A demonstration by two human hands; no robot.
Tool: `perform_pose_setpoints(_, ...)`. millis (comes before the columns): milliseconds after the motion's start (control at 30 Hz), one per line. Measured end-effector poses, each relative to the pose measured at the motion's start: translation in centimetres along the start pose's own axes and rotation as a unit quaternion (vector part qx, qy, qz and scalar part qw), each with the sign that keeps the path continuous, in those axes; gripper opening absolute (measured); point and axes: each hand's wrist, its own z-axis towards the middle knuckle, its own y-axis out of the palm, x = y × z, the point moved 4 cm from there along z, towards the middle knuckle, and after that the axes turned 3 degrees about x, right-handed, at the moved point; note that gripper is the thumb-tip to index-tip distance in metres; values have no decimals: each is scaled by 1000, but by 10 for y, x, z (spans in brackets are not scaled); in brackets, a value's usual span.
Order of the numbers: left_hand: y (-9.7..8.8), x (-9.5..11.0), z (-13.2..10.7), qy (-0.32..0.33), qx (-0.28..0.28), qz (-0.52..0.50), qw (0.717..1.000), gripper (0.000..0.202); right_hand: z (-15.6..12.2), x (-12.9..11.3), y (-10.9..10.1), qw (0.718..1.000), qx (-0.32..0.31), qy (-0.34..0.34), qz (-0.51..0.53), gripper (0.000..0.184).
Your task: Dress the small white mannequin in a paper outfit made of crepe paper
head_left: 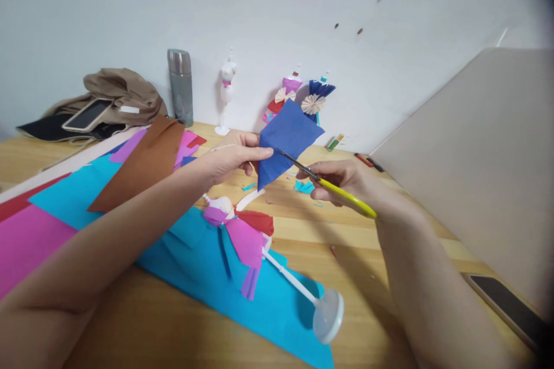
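Observation:
My left hand (pixel 236 158) pinches a dark blue sheet of paper (pixel 288 138) by its left edge and holds it up above the wooden table (pixel 389 242). My right hand (pixel 346 181) grips yellow-handled scissors (pixel 329 186); their blades meet the paper's lower right edge. Below the hands a small white mannequin (pixel 242 228), dressed in purple, pink and red paper, lies on its side on a light blue sheet (pixel 208 271); its round white base (pixel 329 316) points toward me.
Pink, brown, red and purple sheets (pixel 142 164) overlap at the left. At the back stand a steel flask (pixel 180 86), a bare white mannequin (pixel 226 95), two paper-dressed mannequins (pixel 303 98), and a brown bag with a phone (pixel 86 114). Another phone (pixel 506 302) lies at the right.

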Motion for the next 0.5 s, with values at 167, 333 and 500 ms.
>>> perform_pose_setpoints(167,3,-1,-1,1,3,-11,1000,21,-1,-7,3,997,-12,-72,-20,45)
perform_pose_setpoints(333,7,-2,-3,-4,-9,6,1000,19,-1,-11,7,995,-26,-96,-24,39)
perform_pose_setpoints(500,9,-6,-2,8,-14,22,1000,18,0,-13,11,994,-34,-106,-12,37)
